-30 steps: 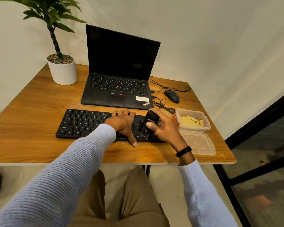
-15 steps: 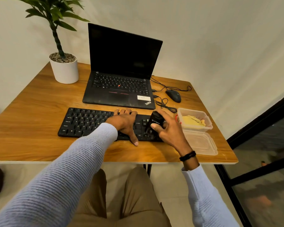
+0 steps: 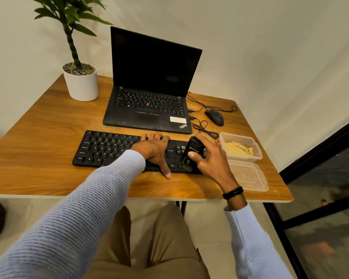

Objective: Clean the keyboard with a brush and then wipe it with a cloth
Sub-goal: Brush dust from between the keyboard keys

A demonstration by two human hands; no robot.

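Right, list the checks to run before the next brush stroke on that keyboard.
1. Right hand grips the black handheld brush: ok.
2. Left hand lies flat on the black desktop keyboard, steadying it: ok.
3. Bristles touch the right-end keys: cannot tell, blurred.
4. Yellow cloth waits in the clear plastic tub, clear lid off: ok.
5. Dust remaining between keys: cannot tell.
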